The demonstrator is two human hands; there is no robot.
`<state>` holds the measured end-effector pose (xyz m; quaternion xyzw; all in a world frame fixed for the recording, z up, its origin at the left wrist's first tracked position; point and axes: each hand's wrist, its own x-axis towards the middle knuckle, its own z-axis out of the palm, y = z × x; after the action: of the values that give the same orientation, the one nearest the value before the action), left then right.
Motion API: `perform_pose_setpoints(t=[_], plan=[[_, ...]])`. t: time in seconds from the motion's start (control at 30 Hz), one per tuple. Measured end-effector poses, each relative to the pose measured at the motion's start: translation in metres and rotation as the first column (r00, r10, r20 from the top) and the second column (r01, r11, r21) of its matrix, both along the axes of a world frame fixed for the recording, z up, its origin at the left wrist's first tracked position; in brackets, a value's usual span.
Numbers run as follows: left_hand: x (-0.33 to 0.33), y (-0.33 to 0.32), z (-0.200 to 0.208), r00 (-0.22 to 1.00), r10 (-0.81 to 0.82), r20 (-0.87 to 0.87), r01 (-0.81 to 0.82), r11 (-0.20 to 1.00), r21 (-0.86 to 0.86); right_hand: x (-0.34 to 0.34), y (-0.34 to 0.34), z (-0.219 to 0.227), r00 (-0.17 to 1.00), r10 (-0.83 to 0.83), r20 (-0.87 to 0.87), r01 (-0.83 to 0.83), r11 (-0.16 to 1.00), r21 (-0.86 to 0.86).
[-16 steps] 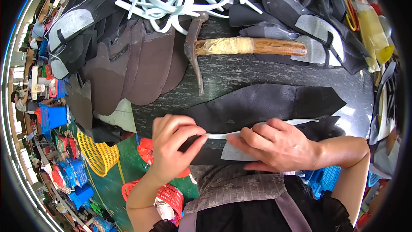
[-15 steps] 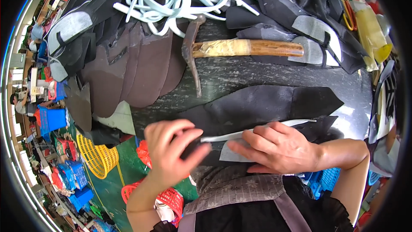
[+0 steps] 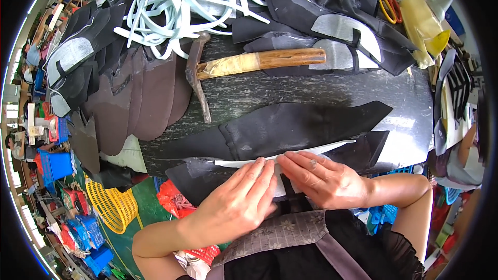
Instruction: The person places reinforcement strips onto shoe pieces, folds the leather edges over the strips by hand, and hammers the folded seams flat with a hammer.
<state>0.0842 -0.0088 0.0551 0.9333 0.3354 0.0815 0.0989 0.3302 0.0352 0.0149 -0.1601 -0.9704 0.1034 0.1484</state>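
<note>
A thin white strip (image 3: 332,147) runs along the seam between two black, shoe-upper-like pieces on the dark tabletop. The far black piece (image 3: 301,127) lies flat beyond it; the near black piece (image 3: 187,176) sits partly under my hands. With fingers stretched and side by side, my left hand (image 3: 233,199) presses its tips on the strip's middle. My right hand (image 3: 324,180) lies flat just right of it, fingertips on the same strip and almost touching the left ones. Both thumbs are mostly hidden, as is part of a pale patch beneath the hands.
A wooden-handled hammer (image 3: 259,62) lies beyond the pieces. Pale blue strips (image 3: 181,5) are heaped at the back. Brown pieces (image 3: 150,98) overlap at left, black pieces (image 3: 353,31) at back right. Orange-handled scissors (image 3: 390,6) lie far right; a yellow basket (image 3: 111,205) stands below left.
My left hand has come down from its blurred, raised position onto the strip beside the right hand. The strip's left end now shows. The whole view has shifted, moving the tabletop things leftward.
</note>
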Motion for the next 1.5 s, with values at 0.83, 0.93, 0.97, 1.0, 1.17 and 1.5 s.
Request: perform_pose_setpoints(t=[0.83, 0.93, 0.97, 1.0, 1.17, 1.5], plan=[[0.101, 0.027, -0.025, 0.807, 0.469, 0.358, -0.454, 0.881, -0.131, 0.082, 0.005, -0.023, 0.962, -0.22, -0.164, 0.226, 0.974, 0.022], [0.105, 0.03, -0.017, 0.878, 0.437, 0.194, -0.424, 0.899, -0.106, 0.081, 0.001, -0.017, 0.962, -0.258, -0.087, 0.261, 0.965, 0.028], [0.105, 0.029, -0.016, 0.893, 0.415, 0.173, -0.412, 0.91, -0.054, 0.08, 0.001, -0.013, 0.963, -0.263, -0.053, 0.264, 0.965, 0.01], [0.104, 0.029, -0.016, 0.907, 0.393, 0.151, -0.397, 0.918, -0.003, 0.08, 0.001, -0.009, 0.961, -0.272, -0.052, 0.272, 0.962, 0.009], [0.101, 0.02, -0.028, 0.938, 0.244, 0.247, -0.261, 0.964, 0.039, 0.096, 0.002, -0.023, 0.95, -0.235, -0.205, 0.243, 0.97, 0.013], [0.102, 0.028, -0.028, 0.852, 0.367, 0.373, -0.328, 0.93, -0.166, 0.076, 0.028, -0.009, 0.843, -0.473, -0.257, 0.433, 0.879, -0.201]])
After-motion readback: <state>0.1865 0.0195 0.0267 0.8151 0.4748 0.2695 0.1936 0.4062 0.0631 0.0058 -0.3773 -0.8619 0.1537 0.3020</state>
